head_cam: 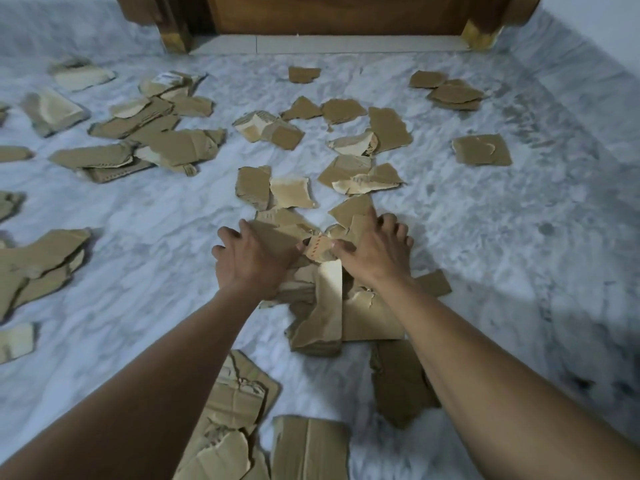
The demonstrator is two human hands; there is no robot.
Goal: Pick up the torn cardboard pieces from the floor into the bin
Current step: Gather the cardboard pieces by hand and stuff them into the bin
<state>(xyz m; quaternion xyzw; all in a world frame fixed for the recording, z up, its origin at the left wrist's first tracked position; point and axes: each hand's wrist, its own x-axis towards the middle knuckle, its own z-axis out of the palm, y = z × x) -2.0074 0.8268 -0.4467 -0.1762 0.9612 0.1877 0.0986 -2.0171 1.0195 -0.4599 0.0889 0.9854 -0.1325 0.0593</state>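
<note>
Torn brown cardboard pieces lie scattered over the marbled floor. A heap of them [322,306] sits in the middle, close in front of me. My left hand [252,258] presses down on the heap's left side with fingers spread. My right hand [374,251] lies on the heap's right side, fingers spread over the top pieces. Between the two thumbs sits a small scrap with red marks [318,249]. No bin is in view.
More cardboard lies at the left [152,147], far middle [356,147], far right [481,150] and near my arms [308,448]. A wooden door and frame [329,15] stand at the far end. A white wall runs along the right side.
</note>
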